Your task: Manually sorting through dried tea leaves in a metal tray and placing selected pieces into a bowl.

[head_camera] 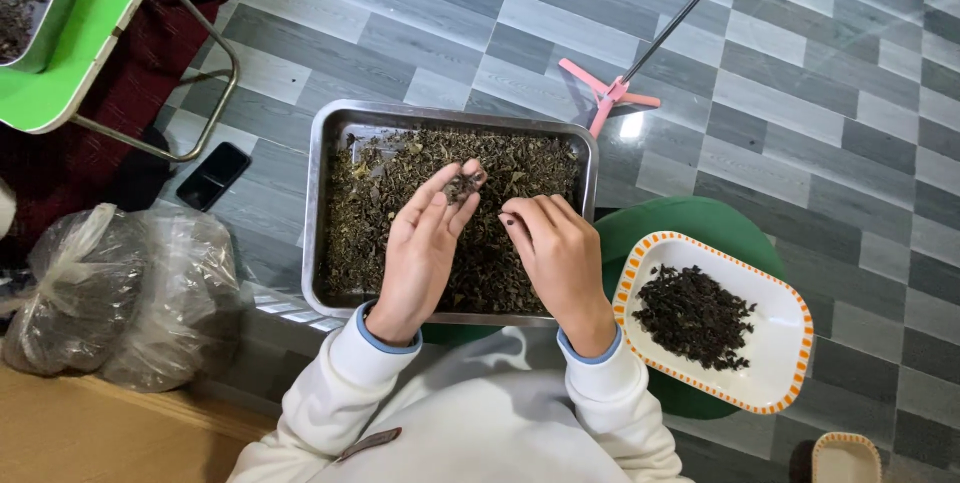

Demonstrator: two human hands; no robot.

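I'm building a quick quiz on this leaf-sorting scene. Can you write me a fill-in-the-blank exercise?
1. The left hand pinches a dark clump over the metal ____.
2. The white dish with sorted dark leaves has an ____ rim.
3. The phone lies on the ____.
4. The right hand is ____ of the dish.

Missing words: tray; orange; floor; left

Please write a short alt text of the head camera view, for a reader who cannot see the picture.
Two bare hands sort dried dark leaves in a metal tray: the left hand pinches a small clump, the right hand rests curled on the leaves. A white dish with an orange rim, holding darker leaves, sits at the right on the grey tiled floor.
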